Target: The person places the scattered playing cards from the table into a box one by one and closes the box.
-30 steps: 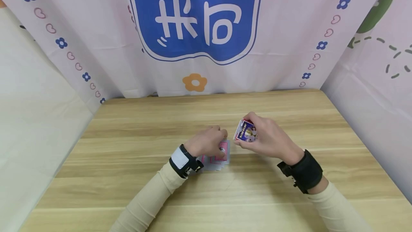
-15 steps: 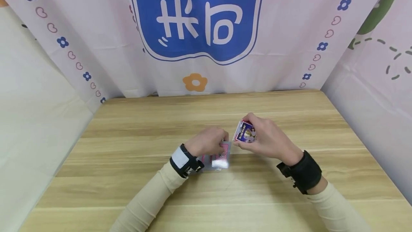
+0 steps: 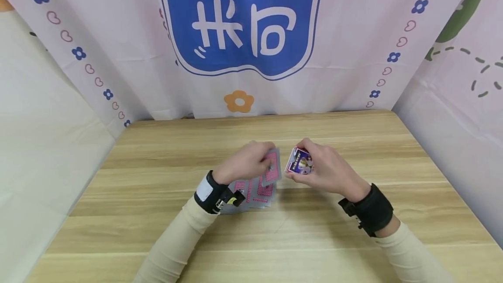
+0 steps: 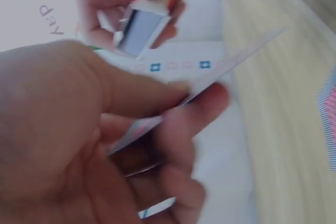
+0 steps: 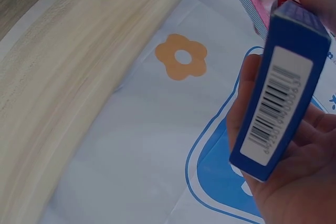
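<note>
My left hand (image 3: 245, 163) pinches a playing card (image 3: 273, 166) with a pink-patterned back. The left wrist view shows that card (image 4: 236, 62) edge-on between thumb and fingers, blurred; whether it is one card or more I cannot tell. Just to the right, my right hand (image 3: 334, 171) grips a small blue card box (image 3: 301, 163) above the table. Its end facing the left hand is uncovered, and a packed stack of cards (image 4: 139, 32) shows inside. A barcode marks the narrow side of the box (image 5: 278, 103). Below my left hand lie several overlapping cards (image 3: 255, 195), face down, partly hidden by the wrist.
The wooden table (image 3: 177, 143) runs back to a white printed curtain (image 3: 349, 56) with a blue emblem. Further cloth walls (image 3: 51, 121) hang at both sides. Black straps (image 3: 369, 208) sit on both wrists.
My left hand, which was at the spread cards, has lifted away from me, with a card now raised off the pile beside the box. The right hand and box have hardly moved.
</note>
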Action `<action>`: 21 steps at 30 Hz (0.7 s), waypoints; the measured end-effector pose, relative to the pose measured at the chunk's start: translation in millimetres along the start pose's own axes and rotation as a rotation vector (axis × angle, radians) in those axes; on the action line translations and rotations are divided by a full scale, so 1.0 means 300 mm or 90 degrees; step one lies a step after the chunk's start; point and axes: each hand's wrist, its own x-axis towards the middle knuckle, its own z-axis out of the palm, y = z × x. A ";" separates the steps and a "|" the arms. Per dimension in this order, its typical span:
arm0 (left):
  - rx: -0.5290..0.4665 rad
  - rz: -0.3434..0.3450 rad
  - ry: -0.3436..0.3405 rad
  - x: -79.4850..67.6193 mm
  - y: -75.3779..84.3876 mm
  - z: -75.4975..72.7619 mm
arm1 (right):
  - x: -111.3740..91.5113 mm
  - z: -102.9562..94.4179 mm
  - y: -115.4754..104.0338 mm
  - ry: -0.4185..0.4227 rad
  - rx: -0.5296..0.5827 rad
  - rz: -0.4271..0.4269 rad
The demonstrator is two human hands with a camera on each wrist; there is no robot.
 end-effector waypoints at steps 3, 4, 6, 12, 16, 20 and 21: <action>-0.023 -0.002 0.061 -0.012 0.015 -0.029 | 0.001 0.000 0.000 -0.004 -0.005 0.003; -0.034 -0.001 0.078 -0.015 0.019 -0.036 | 0.002 0.000 0.001 -0.005 -0.008 0.006; -0.052 0.007 0.111 -0.020 0.028 -0.047 | 0.001 0.000 0.000 -0.008 -0.011 0.009; -0.126 0.031 0.202 -0.019 0.039 -0.052 | -0.001 -0.001 0.001 -0.013 -0.014 0.011; -0.161 0.036 0.238 -0.012 0.048 -0.044 | 0.002 -0.003 -0.005 -0.014 -0.001 0.007; -0.164 0.021 0.254 -0.006 0.057 -0.029 | 0.004 -0.004 -0.017 -0.018 0.022 -0.001; -0.167 0.016 0.260 -0.005 0.059 -0.026 | 0.005 -0.004 -0.020 -0.018 0.025 -0.002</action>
